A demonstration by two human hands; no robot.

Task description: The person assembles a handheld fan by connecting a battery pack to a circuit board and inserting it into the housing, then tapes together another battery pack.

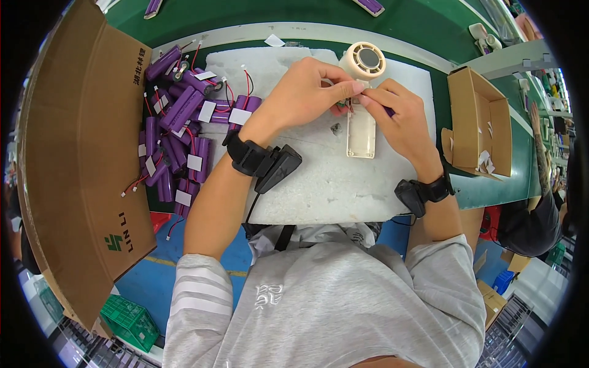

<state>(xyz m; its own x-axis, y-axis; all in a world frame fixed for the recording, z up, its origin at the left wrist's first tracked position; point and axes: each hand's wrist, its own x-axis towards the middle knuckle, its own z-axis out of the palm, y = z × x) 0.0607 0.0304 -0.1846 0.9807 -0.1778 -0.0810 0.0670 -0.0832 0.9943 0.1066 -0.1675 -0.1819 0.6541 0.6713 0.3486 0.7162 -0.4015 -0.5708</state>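
My left hand (pixel 307 92) and my right hand (pixel 399 119) meet over a cream plastic fan housing (pixel 362 132) that lies on a white foam pad (pixel 319 178). Its round fan head (pixel 364 60) points away from me. The fingertips of both hands pinch small red wires and a little part at the top of the open handle shell. A purple battery cell (pixel 390 111) shows under my right fingers. A small dark part (pixel 335 129) lies on the foam just left of the shell.
A heap of purple battery cells (pixel 178 129) with red wires and white labels lies left of the foam. A large cardboard flap (pixel 80 153) stands at the far left. A small open cardboard box (pixel 481 122) sits right. Another person's arm (pixel 540 153) is at the right edge.
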